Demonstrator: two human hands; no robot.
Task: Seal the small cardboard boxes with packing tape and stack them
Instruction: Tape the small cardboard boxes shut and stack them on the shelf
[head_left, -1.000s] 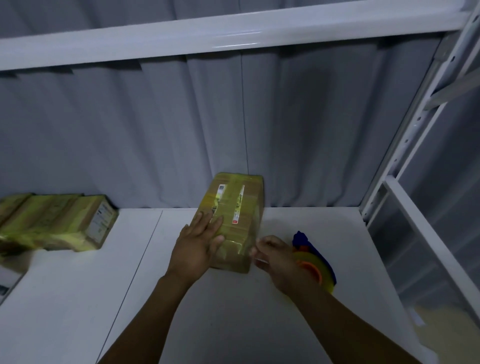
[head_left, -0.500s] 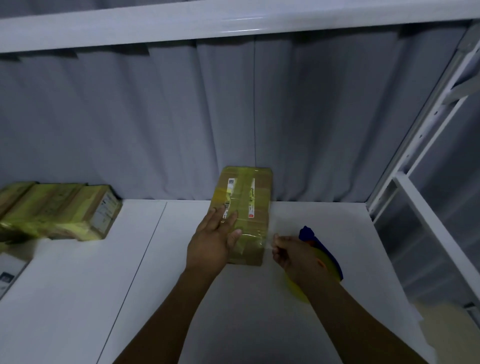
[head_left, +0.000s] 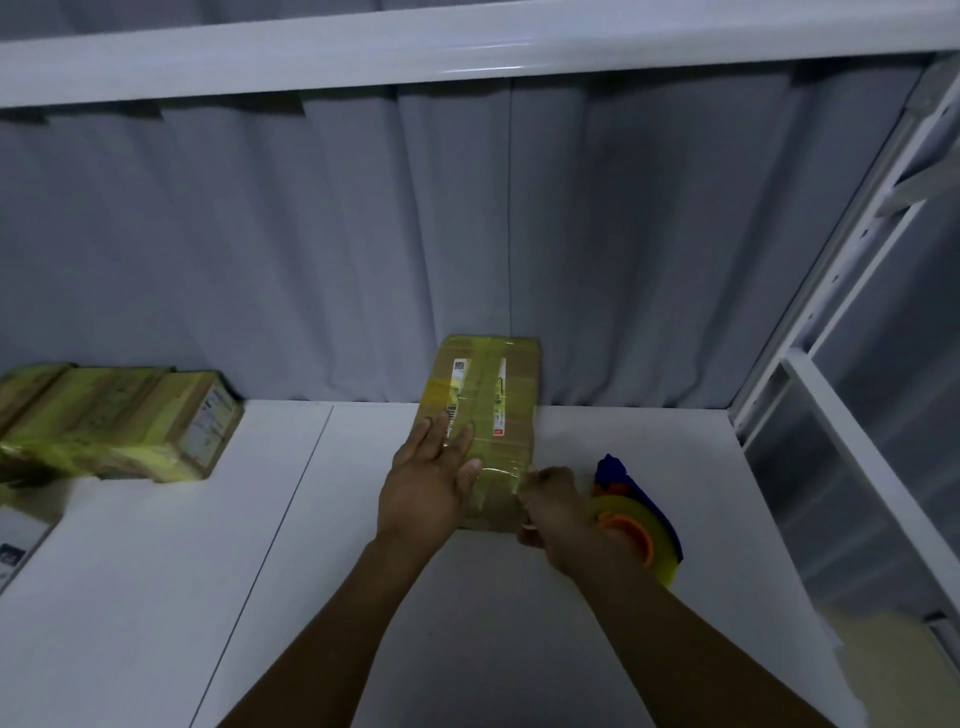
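A small cardboard box (head_left: 488, 410), wrapped in yellowish tape and marked with printed labels, is laid flat on the white desk (head_left: 208, 597) close to its back edge, a little right of the middle. Its far end is set against the grey curtain (head_left: 311, 249). The left hand (head_left: 423, 480) is pressed flat on the near left part of the box top, with the fingers straight and slightly spread and the thumb laid across a band of tape. The right hand (head_left: 553, 512) is held against the near right corner of the box, and its fingers are curled tight. A tape dispenser (head_left: 636, 525) with a blue body, an orange hub and a yellow roll is seen directly behind this hand and is gripped by it; the handle is hidden under the palm.

More taped boxes (head_left: 119, 421) are grouped together at the back left corner of the desk, well apart from the box being worked on. A white flat item (head_left: 15, 545) is cut off by the left edge. A white shelf beam (head_left: 467, 47) is seen overhead, and a white rack upright (head_left: 831, 260) stands at the right edge.
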